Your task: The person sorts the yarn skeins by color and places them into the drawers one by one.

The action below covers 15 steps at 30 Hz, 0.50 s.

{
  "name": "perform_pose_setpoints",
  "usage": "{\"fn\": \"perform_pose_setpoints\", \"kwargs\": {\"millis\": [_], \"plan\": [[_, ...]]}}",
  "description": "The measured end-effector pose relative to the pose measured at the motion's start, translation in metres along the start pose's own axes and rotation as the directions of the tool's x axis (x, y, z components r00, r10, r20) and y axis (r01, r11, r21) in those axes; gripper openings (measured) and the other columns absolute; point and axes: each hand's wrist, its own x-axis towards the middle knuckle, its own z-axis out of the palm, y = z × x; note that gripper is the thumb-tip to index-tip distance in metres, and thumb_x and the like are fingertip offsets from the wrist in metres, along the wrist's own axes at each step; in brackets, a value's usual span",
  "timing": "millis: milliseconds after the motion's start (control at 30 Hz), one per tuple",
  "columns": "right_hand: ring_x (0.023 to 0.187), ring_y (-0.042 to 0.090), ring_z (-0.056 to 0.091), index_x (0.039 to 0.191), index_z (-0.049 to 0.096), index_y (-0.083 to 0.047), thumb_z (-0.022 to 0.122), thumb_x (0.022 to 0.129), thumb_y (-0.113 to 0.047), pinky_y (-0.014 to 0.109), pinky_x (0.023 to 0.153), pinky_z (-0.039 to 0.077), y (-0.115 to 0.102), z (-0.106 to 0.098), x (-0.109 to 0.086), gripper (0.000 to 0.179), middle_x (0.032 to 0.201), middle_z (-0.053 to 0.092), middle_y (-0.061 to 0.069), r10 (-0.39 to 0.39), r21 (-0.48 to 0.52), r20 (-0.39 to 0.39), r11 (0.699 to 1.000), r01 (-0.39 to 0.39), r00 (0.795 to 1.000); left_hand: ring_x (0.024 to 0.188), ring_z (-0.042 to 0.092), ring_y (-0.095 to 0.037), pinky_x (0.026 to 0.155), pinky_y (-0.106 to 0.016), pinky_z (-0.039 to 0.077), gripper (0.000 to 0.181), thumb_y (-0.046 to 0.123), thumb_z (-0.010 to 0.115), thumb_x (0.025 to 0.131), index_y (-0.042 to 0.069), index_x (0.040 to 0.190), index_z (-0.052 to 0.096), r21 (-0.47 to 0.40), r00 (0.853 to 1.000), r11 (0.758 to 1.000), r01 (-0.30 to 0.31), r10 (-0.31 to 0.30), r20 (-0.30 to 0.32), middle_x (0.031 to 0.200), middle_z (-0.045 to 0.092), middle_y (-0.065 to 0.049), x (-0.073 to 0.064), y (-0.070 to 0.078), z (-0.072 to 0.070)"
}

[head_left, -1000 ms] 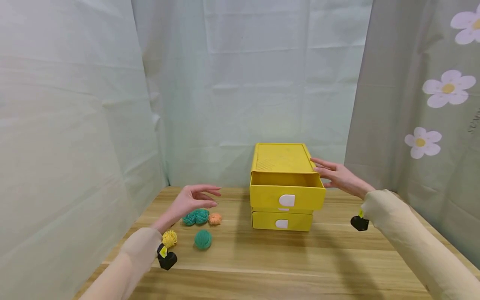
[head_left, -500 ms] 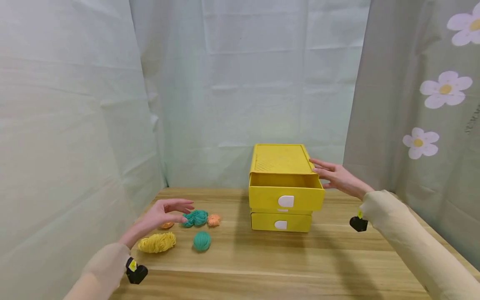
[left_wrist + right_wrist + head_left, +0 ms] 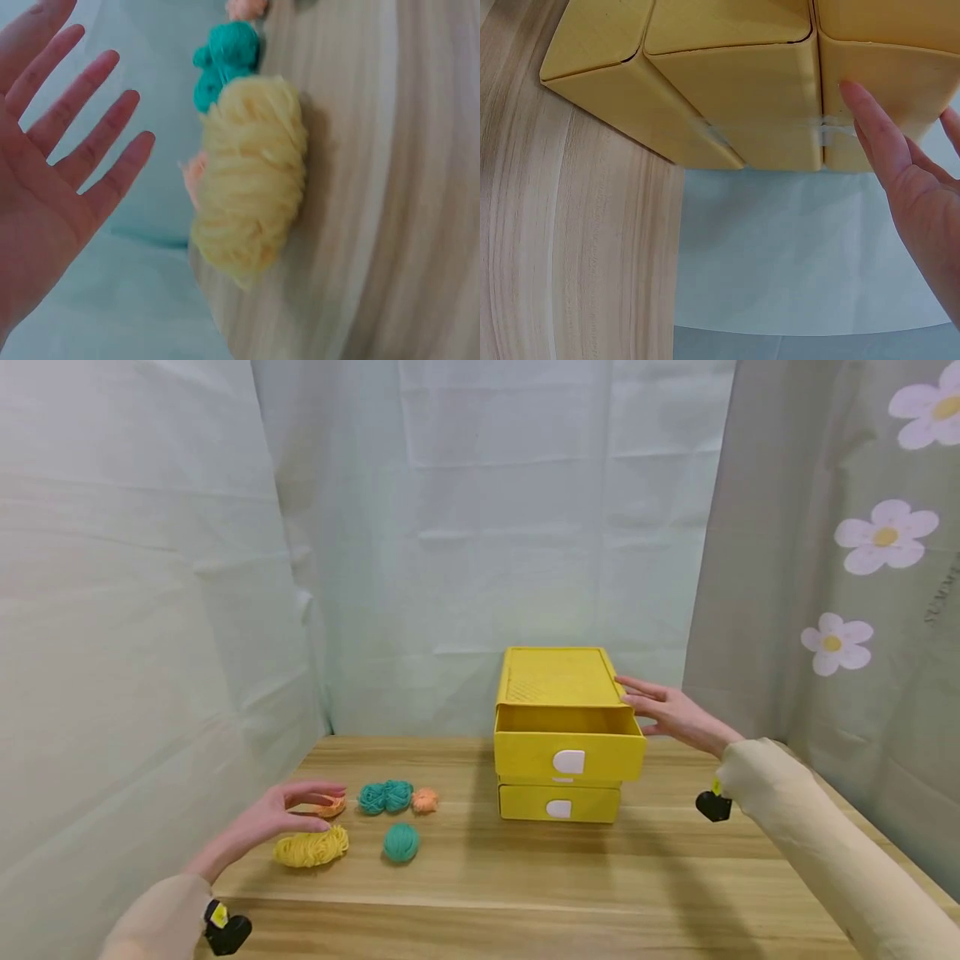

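Observation:
My left hand (image 3: 273, 822) hovers with fingers extended just beside a yellow yarn skein (image 3: 311, 849). In the left wrist view that hand (image 3: 56, 142) is spread and holds nothing, apart from the skein (image 3: 251, 176). Behind it lies an orange yarn bundle (image 3: 332, 807), partly hidden by my fingers. A teal skein (image 3: 385, 797), a small peach yarn ball (image 3: 425, 801) and a teal ball (image 3: 401, 843) sit to the right. My right hand (image 3: 678, 718) rests against the right side of a yellow drawer cabinet (image 3: 558, 677), the thumb touching its upper wall in the right wrist view.
The cabinet's top drawer (image 3: 567, 756) is pulled out; the lowest drawer (image 3: 558, 804) is pushed in. White tabs mark the drawer fronts. Everything stands on a wooden table (image 3: 450, 902), with pale curtains (image 3: 450, 568) behind and at both sides.
My left hand has moved left and down from above the teal skein to the yellow skein, uncovering the yellow skein and orange bundle. My right hand stays at the cabinet.

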Motion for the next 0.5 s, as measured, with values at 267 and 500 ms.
{"fn": "perform_pose_setpoints", "kwargs": {"millis": [267, 500], "plan": [[0.123, 0.038, 0.03, 0.145, 0.018, -0.013, 0.047, 0.096, -0.024, 0.048, 0.087, 0.039, 0.0, 0.0, 0.0, 0.058, 0.144, 0.022, 0.015, -0.004, -0.009, 0.003, 1.0, 0.004, 1.0, 0.113, 0.039, -0.045, 0.082, -0.043, 0.041, 0.052, 0.013, 0.065, 0.084, 0.002, 0.131, 0.045, 0.039, 0.997, 0.996, 0.08, -0.08, -0.006, 0.128, 0.044, -0.022, -0.015, -0.013, -0.007], [0.123, 0.039, 0.031, 0.145, 0.019, -0.014, 0.048, 0.095, -0.026, 0.048, 0.088, 0.038, -0.002, 0.001, 0.0, 0.059, 0.144, 0.022, 0.015, -0.002, -0.02, 0.003, 1.0, 0.002, 1.0, 0.112, 0.035, -0.05, 0.079, -0.048, 0.042, 0.052, 0.012, 0.064, 0.084, -0.003, 0.13, 0.044, 0.071, 0.996, 0.994, 0.084, -0.085, 0.004, 0.128, 0.04, -0.027, -0.025, -0.027, -0.016]]}}
